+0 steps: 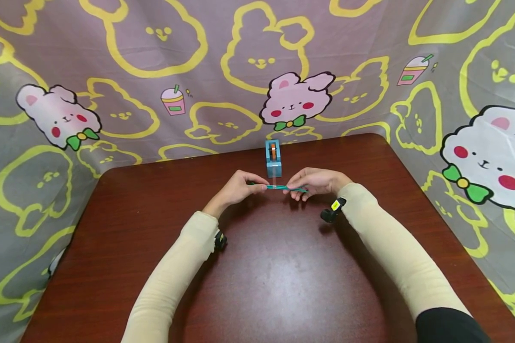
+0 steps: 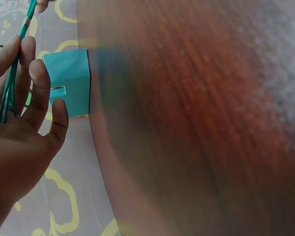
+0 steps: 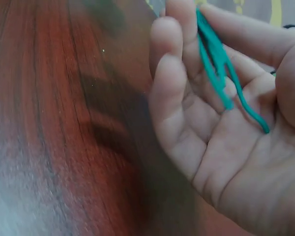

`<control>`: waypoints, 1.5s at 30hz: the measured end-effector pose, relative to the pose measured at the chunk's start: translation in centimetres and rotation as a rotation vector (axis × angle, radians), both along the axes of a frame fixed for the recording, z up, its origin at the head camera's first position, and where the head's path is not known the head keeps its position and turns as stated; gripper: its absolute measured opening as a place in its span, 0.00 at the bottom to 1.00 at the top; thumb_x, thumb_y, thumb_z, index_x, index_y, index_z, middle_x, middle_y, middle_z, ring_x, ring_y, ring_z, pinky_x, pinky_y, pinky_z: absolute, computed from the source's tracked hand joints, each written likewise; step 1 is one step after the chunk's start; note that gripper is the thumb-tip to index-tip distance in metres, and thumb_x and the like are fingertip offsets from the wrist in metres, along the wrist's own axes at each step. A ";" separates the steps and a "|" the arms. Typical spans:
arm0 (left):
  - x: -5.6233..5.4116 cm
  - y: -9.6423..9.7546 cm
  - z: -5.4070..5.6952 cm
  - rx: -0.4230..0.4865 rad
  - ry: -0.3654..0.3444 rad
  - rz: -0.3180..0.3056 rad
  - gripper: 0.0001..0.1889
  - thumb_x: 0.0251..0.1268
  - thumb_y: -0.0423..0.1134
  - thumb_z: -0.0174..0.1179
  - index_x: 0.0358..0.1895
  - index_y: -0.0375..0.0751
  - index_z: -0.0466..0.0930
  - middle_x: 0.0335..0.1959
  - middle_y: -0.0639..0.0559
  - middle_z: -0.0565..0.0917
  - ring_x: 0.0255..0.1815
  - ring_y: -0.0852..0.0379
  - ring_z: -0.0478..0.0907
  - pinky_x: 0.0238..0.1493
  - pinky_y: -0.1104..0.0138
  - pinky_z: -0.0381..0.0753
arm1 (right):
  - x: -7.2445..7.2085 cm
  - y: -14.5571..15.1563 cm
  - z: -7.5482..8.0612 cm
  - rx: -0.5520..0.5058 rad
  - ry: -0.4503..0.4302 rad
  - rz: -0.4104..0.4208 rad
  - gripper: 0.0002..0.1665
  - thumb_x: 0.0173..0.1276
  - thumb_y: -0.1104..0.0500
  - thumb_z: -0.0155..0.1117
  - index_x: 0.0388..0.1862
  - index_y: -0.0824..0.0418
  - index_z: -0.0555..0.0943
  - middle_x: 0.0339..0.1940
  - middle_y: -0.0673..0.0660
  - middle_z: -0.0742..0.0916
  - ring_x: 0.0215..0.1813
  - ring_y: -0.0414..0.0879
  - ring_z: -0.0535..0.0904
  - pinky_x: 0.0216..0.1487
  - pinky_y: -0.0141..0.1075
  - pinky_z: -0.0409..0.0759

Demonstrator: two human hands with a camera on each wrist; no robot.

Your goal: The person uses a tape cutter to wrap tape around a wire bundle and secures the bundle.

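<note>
A thin bundle of green strands, like cords or wires, is stretched level between the two hands above the table. My left hand pinches its left end between thumb and fingers. On the other side my right hand pinches the right end, with loose strand tips lying over the palm. Just beyond the bundle stands a blue tape dispenser with an orange-cored roll. A clear strip of tape runs from its front to the middle of the bundle. In the left wrist view, the strands fan out below the fingertips.
The dark red-brown wooden table has rounded back corners. A patterned curtain with cartoon rabbits hangs along its back and sides. Black wrist cameras sit on both cream sleeves.
</note>
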State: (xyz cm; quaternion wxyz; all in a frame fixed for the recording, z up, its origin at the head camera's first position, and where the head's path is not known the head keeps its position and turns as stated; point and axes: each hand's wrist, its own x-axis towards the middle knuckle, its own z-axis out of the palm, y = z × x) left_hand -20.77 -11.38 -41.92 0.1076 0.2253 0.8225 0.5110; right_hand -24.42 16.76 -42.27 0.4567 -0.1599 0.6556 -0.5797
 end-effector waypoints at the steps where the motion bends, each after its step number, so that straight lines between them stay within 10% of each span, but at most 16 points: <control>1: 0.0 0.0 0.0 -0.006 0.005 -0.002 0.06 0.65 0.34 0.69 0.42 0.36 0.91 0.33 0.42 0.89 0.32 0.52 0.80 0.34 0.64 0.77 | 0.1 0.0 0.2 0.005 0.018 0.003 0.24 0.78 0.58 0.59 0.58 0.80 0.77 0.29 0.57 0.87 0.35 0.48 0.82 0.37 0.39 0.81; 18: -1.0 0.3 0.7 -0.115 -0.117 -0.011 0.19 0.77 0.47 0.56 0.46 0.33 0.88 0.32 0.42 0.88 0.36 0.40 0.82 0.43 0.52 0.81 | 1.9 -0.1 2.0 0.157 0.507 -0.063 0.16 0.74 0.60 0.65 0.49 0.73 0.85 0.28 0.57 0.88 0.32 0.46 0.84 0.43 0.51 0.83; 29: -2.9 0.7 1.1 -0.214 -0.280 -0.068 0.27 0.81 0.52 0.47 0.47 0.30 0.87 0.31 0.46 0.88 0.31 0.49 0.81 0.42 0.53 0.83 | 3.6 -0.8 1.7 0.190 0.851 -0.105 0.12 0.73 0.64 0.64 0.50 0.69 0.87 0.29 0.57 0.88 0.34 0.52 0.82 0.36 0.42 0.81; 45: -3.6 0.9 0.8 -0.186 -0.414 -0.207 0.21 0.79 0.46 0.53 0.45 0.29 0.87 0.24 0.50 0.84 0.29 0.57 0.82 0.39 0.59 0.79 | 4.4 -0.9 0.3 0.216 1.088 -0.182 0.10 0.71 0.64 0.67 0.47 0.64 0.89 0.38 0.59 0.90 0.39 0.44 0.84 0.41 0.41 0.81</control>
